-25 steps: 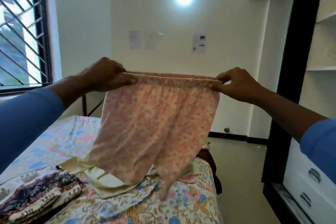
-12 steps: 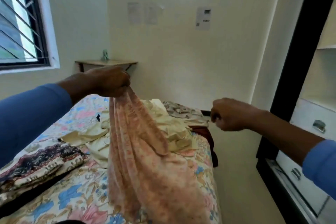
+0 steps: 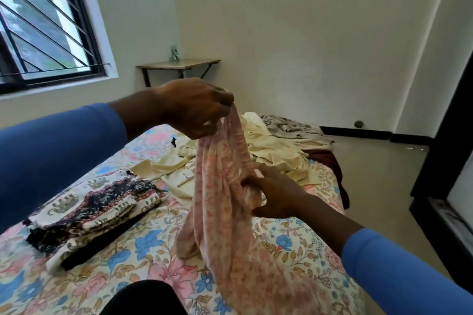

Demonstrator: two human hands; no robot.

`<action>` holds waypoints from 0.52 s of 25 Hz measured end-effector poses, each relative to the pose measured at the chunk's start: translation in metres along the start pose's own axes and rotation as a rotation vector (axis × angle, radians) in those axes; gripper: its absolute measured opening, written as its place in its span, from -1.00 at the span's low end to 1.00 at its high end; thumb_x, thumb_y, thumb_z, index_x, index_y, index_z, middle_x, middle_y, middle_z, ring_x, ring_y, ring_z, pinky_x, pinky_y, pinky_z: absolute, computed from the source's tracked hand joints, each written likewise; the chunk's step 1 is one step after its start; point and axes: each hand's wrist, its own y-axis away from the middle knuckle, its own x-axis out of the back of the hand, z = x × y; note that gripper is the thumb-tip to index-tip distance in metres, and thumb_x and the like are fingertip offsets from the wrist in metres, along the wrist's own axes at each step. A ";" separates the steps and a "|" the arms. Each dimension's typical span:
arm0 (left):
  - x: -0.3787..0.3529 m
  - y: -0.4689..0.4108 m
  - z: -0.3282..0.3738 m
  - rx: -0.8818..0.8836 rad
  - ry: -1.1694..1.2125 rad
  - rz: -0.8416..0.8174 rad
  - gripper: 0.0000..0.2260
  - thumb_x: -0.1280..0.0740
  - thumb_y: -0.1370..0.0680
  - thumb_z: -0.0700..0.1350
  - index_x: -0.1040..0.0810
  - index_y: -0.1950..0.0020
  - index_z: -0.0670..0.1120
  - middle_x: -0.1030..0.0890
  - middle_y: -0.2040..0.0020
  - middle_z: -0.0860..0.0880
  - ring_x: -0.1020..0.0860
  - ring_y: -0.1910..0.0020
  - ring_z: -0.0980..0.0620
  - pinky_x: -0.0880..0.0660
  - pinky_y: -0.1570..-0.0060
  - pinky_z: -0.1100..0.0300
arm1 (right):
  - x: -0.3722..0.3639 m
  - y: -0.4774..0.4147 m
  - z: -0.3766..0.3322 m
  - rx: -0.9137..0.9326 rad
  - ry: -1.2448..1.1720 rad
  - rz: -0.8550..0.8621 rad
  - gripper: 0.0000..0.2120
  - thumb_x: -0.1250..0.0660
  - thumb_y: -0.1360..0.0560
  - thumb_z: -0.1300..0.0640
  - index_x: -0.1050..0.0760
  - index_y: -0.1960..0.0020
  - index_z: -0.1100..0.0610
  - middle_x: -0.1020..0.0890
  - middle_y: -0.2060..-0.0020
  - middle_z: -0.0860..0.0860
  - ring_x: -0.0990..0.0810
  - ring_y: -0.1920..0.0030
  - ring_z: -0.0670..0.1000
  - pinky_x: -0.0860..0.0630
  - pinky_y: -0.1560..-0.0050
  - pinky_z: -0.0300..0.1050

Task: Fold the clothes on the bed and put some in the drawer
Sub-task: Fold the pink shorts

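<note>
Pinching pink floral garment (image 3: 220,186) with left hand (image 3: 194,107), right hand (image 3: 276,194) gripping its middle, label (image 3: 188,174) on cream garment (image 3: 276,151) unreadable

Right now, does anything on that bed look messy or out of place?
Yes. Unlike the folded stack, cream clothes and grey clothes lie crumpled at the far end of the bed, and a dark red cloth hangs over its edge.
</note>
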 end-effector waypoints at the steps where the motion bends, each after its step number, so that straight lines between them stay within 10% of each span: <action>1: 0.002 0.004 -0.008 0.024 -0.007 0.035 -0.73 -0.13 -0.51 0.03 -0.53 0.09 -0.11 -0.53 0.00 -0.12 -0.61 0.09 -0.16 -0.62 0.23 -0.11 | -0.005 -0.001 0.005 -0.015 0.038 -0.004 -0.36 -0.47 -0.41 -0.31 -0.43 -0.43 -0.18 -0.29 -0.53 0.02 -0.30 -0.48 0.12 -0.42 -0.39 0.13; 6: 0.004 0.027 -0.034 0.184 -0.041 0.066 -0.57 -0.05 -0.63 0.13 -0.61 0.01 -0.10 -0.55 0.04 -0.06 -0.60 0.15 -0.10 -0.61 0.24 0.00 | 0.010 0.005 0.017 -0.081 -0.159 0.145 -0.65 -0.35 -0.57 -0.25 -0.66 -0.13 -0.01 -0.68 0.02 0.00 -0.65 0.06 0.03 -0.62 0.02 0.08; 10: -0.014 0.060 -0.056 0.380 0.134 -0.013 -0.26 0.14 -0.58 0.49 -0.69 -0.02 0.05 -0.44 0.16 0.19 -0.51 0.19 0.10 -0.45 0.19 0.16 | 0.093 0.015 0.056 -0.180 -0.583 0.430 -0.88 -0.53 -0.52 0.02 -0.75 -0.03 0.00 -0.76 0.09 0.01 -0.67 0.13 -0.07 -0.52 0.06 -0.08; 13: -0.021 0.067 -0.055 0.524 0.311 0.233 -0.48 -0.21 -0.58 0.42 -0.69 0.05 0.01 -0.45 0.11 0.13 -0.51 0.19 0.09 -0.53 0.14 0.09 | 0.179 0.029 0.065 -0.096 -0.940 0.464 -0.49 -0.72 -0.11 -0.21 -0.78 0.12 0.12 -0.73 0.17 0.15 -0.68 0.18 0.01 -0.64 0.08 -0.02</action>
